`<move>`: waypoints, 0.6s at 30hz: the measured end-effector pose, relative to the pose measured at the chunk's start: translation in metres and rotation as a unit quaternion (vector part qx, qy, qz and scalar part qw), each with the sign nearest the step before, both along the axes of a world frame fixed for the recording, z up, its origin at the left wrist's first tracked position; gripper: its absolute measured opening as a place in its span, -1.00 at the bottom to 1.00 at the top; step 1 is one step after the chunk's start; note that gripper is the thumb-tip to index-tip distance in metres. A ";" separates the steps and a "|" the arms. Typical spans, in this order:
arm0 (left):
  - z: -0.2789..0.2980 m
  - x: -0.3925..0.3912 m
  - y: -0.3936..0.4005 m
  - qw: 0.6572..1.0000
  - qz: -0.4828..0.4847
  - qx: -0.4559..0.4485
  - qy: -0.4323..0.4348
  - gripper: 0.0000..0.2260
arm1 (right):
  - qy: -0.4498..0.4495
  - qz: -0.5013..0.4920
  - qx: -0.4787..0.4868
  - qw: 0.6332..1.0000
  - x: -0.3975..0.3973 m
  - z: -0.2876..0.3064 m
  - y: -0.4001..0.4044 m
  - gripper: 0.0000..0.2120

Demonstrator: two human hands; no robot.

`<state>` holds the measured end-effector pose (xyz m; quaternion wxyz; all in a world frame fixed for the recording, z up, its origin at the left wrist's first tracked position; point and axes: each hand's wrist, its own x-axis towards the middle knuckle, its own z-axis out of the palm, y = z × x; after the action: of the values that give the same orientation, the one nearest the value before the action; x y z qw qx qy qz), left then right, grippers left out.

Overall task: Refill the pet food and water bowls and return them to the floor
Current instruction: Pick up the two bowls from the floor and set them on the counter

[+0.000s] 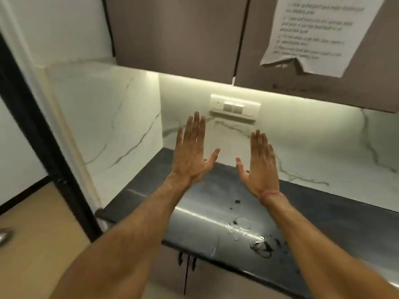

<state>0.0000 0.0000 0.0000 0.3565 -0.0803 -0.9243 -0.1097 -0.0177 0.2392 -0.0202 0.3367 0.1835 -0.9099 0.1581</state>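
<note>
Neither pet bowl can be made out clearly. At the far left edge, low over the tan floor, a rounded, shiny grey metallic shape (4, 235) is partly cut off by the frame; it may be the rim of a steel bowl, but it is too blurred and cropped to tell its contents or pose.

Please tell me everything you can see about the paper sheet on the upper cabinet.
The paper sheet is white and hangs flat against the brown cabinet door at the top right. It carries several lines of printed text, too blurred to read. Its bottom edge is torn and curls slightly, casting a shadow on the door. Its top runs out of view. Neither hand touches it.
</note>
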 end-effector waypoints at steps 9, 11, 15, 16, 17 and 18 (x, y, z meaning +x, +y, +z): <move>-0.105 0.129 -0.125 0.988 0.090 0.063 -0.104 -0.09 | -0.119 0.111 0.030 0.986 0.083 -0.087 -0.154 -0.19; -0.122 0.170 -0.164 0.982 0.125 0.076 -0.121 -0.08 | -0.141 0.147 0.038 0.978 0.107 -0.100 -0.201 -0.20; -0.151 0.254 -0.247 0.963 0.199 0.110 -0.144 -0.07 | -0.177 0.241 0.044 0.953 0.162 -0.123 -0.306 -0.21; -0.157 0.276 -0.266 0.955 0.223 0.121 -0.151 -0.08 | -0.186 0.269 0.045 0.944 0.177 -0.129 -0.333 -0.22; -0.163 0.296 -0.286 0.947 0.247 0.126 -0.159 -0.10 | -0.196 0.297 0.048 0.933 0.192 -0.134 -0.361 -0.23; -0.168 0.318 -0.306 0.938 0.273 0.131 -0.169 -0.11 | -0.204 0.322 0.053 0.923 0.208 -0.138 -0.389 -0.24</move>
<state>0.3176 -0.3055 -0.1678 0.2191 0.2423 -0.9347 -0.1403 0.1902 -0.1493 -0.1584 0.0647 0.4478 -0.8578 0.2437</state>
